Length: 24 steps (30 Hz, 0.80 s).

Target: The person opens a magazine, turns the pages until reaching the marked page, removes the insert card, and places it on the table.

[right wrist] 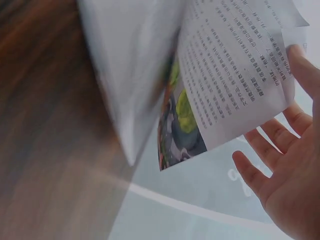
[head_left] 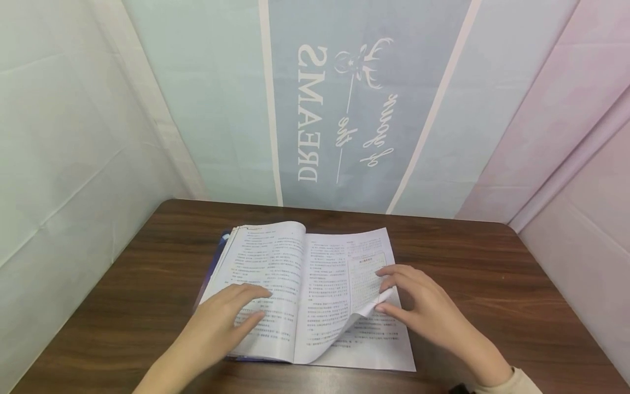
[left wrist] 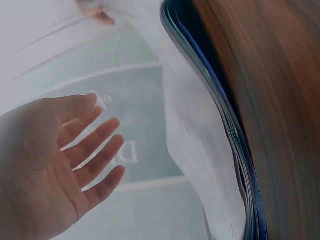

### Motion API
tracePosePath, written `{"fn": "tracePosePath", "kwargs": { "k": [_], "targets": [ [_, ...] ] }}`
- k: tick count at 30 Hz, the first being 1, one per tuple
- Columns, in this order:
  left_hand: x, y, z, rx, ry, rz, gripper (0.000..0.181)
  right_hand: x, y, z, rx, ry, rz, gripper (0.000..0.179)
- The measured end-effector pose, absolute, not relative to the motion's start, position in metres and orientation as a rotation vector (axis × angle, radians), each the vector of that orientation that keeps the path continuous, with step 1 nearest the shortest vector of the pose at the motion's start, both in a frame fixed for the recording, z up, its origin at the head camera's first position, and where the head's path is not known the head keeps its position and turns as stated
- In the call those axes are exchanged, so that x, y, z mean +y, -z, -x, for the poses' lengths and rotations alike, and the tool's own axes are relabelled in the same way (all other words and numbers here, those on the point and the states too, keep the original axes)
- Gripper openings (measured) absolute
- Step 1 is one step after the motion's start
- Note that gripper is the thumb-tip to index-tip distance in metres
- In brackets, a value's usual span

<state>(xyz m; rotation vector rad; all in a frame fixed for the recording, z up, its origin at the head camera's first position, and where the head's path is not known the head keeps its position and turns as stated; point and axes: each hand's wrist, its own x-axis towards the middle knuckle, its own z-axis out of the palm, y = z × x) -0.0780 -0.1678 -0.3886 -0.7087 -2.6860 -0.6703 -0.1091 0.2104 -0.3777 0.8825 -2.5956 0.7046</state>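
Note:
An open magazine [head_left: 268, 257] with printed text lies on the table, its left side thick with pages over a blue cover. My right hand [head_left: 423, 303] pinches the lower outer corner of a right-hand page [head_left: 327, 284], thumb beneath and fingers on top. That corner is lifted and curls up, baring part of the sheet below [head_left: 376, 350]. In the right wrist view a colour picture [right wrist: 185, 117] shows along the page's edge. Over the lower left page is my left hand [head_left: 223, 317], fingers loosely bent and holding nothing; the left wrist view shows its palm beside the page stack [left wrist: 210, 105].
The dark wooden table [head_left: 492, 284] extends to both sides of the magazine. Behind it hangs a pale green and blue cloth [head_left: 364, 191] with mirrored white lettering. White cloth walls [head_left: 64, 137] stand at left and right.

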Motion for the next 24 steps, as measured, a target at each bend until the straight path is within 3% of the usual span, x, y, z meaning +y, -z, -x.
{"fn": "tracePosePath", "kwargs": {
  "k": [6,16,24],
  "targets": [
    [-0.145,0.386,0.075,-2.626,0.762,0.8,0.035,0.195,0.365,0.111,-2.509,-0.766,-0.939,0.032],
    [-0.115,0.372,0.068,-2.537,0.898,0.937,0.051,0.171,0.348,0.111,-2.464,-0.786,-1.009,0.033],
    [-0.099,0.366,0.068,-2.464,0.981,0.99,0.051,0.158,0.337,0.11,-2.432,-0.78,-1.052,0.031]
  ]
}}
